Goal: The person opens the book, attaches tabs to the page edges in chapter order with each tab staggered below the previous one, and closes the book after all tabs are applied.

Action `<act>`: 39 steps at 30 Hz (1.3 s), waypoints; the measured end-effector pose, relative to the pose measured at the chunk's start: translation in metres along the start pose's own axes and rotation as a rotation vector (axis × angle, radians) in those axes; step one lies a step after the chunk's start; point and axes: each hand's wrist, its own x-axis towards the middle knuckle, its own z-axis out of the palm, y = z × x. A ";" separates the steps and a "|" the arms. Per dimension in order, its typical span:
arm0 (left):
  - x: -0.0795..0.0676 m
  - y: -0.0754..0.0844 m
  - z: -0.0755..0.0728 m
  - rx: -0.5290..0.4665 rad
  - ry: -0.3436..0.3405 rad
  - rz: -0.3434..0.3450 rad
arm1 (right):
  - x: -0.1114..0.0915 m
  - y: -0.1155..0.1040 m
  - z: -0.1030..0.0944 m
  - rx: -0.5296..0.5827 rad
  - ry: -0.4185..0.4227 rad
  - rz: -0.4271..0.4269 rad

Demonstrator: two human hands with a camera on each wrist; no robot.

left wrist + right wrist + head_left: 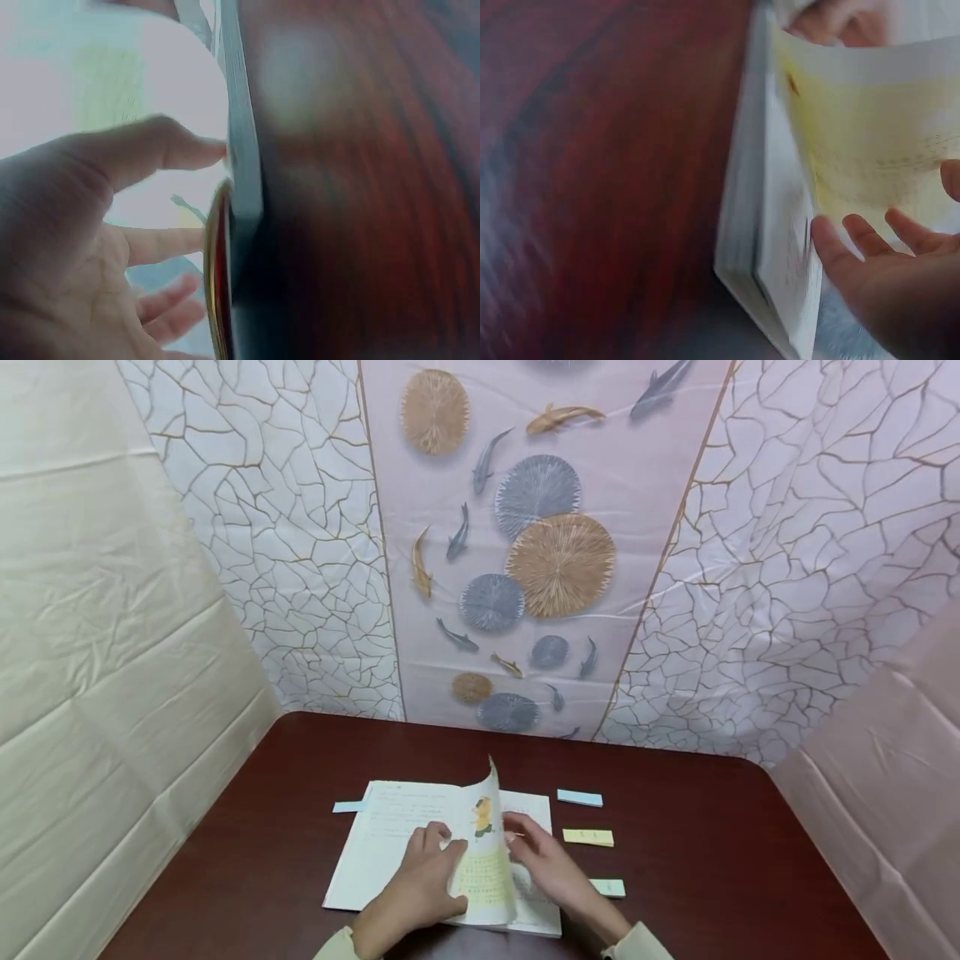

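An open book [401, 852] lies on the dark table, one page [480, 881] standing up in a curve near its middle. That page carries a yellow-clothed figure and a yellow text block. My left hand [423, 881] rests over the left-hand side, thumb and fingertips at the base of the raised page. In the left wrist view its thumb [169, 146] lies straight against the paper. Behind the raised page is my right hand [551, 868], its fingers spread beside the sheet. The right wrist view shows these fingers [866, 236] loosely extended near the page, gripping nothing visible.
Right of the book lie a blue sticky strip [580, 797], a yellow one [588, 837] and a green one [609, 887], partly behind the right wrist. Another blue strip [348, 807] sticks out from the book's left edge. Patterned cloth [495, 610] hangs behind the table [712, 852].
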 end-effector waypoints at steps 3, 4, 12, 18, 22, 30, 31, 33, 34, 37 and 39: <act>-0.001 0.005 0.001 -0.021 0.042 0.054 | -0.003 -0.003 0.008 -0.126 -0.025 -0.051; -0.001 0.006 0.002 -0.085 0.051 0.060 | -0.003 -0.003 0.009 -0.156 -0.033 -0.055; 0.001 0.012 0.000 -0.666 0.080 -0.118 | 0.000 -0.001 0.017 -0.295 -0.038 -0.109; 0.003 0.001 -0.014 -0.709 0.125 -0.176 | 0.004 0.000 0.017 -0.349 -0.037 -0.090; -0.003 -0.014 -0.041 -0.520 0.169 -0.250 | 0.004 0.001 0.020 -0.419 -0.064 -0.092; -0.020 -0.057 -0.093 -0.118 0.179 -0.413 | 0.000 -0.003 0.032 -0.971 -0.040 -0.125; -0.022 -0.062 -0.096 -0.091 0.176 -0.426 | -0.001 -0.004 0.033 -1.023 -0.028 -0.121; -0.025 -0.072 -0.097 -0.071 0.161 -0.455 | -0.003 -0.007 0.034 -1.077 -0.009 -0.113; -0.025 -0.077 -0.096 -0.076 0.152 -0.466 | -0.004 -0.007 0.034 -1.085 -0.005 -0.110; -0.027 -0.088 -0.088 -0.088 0.122 -0.495 | -0.005 -0.010 0.035 -1.097 -0.023 -0.094; -0.028 -0.095 -0.081 -0.078 0.117 -0.511 | -0.005 -0.011 0.035 -1.105 -0.047 -0.077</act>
